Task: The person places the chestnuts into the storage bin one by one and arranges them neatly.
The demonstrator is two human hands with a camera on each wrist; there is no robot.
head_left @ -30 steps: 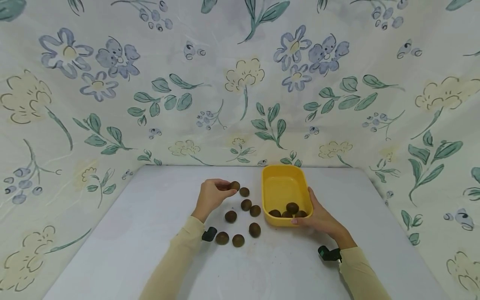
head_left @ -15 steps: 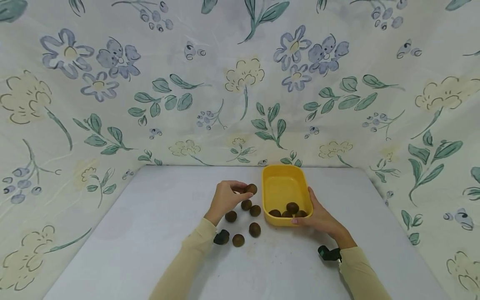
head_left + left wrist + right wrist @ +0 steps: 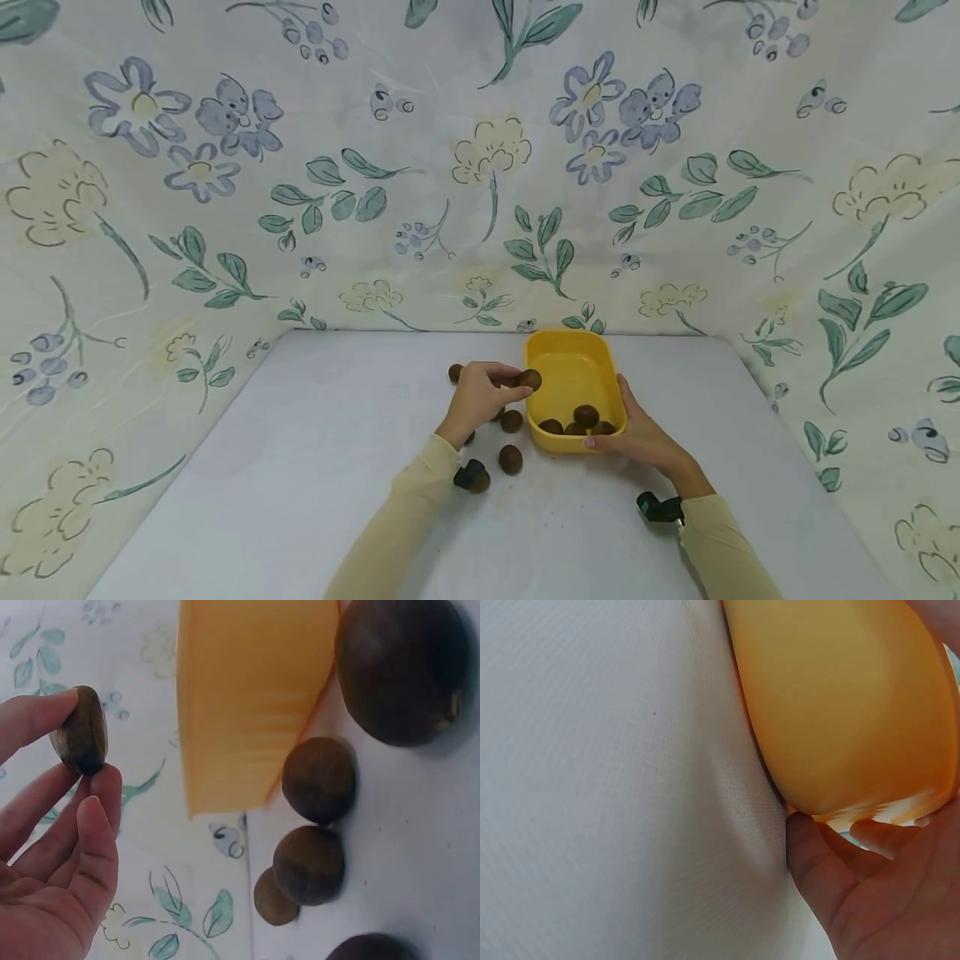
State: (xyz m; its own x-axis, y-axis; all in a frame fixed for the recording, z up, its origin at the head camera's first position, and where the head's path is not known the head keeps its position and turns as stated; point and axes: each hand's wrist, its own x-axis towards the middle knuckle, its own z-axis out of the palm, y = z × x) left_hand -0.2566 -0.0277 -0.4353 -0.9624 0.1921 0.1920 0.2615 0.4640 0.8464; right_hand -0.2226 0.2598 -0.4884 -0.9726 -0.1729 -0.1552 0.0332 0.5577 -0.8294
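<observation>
My left hand (image 3: pixel 480 398) pinches a dark brown round fruit (image 3: pixel 530 380) between thumb and fingertips, at the left rim of a yellow plastic container (image 3: pixel 530 350) in the head view. In the left wrist view the held fruit (image 3: pixel 82 733) looks oval and smooth, apart from the container's outer wall (image 3: pixel 255 705). My right hand (image 3: pixel 637 433) grips the container's near right corner, thumb over the front rim. The right wrist view has its fingers (image 3: pixel 821 862) against the outside wall (image 3: pixel 840 705). Several brown fruits (image 3: pixel 586 415) lie inside at the near end.
Loose brown fruits lie on the white table (image 3: pixel 330 433) left of the container, including one (image 3: pixel 512 422) near its wall, one (image 3: pixel 511 459) closer in and one (image 3: pixel 456 372) behind the left hand. The left forearm and wrist camera (image 3: pixel 468 474) partly cover others. A floral cloth (image 3: pixel 420 167) hangs behind.
The left hand has moved right with the pinched fruit, from over the table to the container's left rim. The right hand and container stay put.
</observation>
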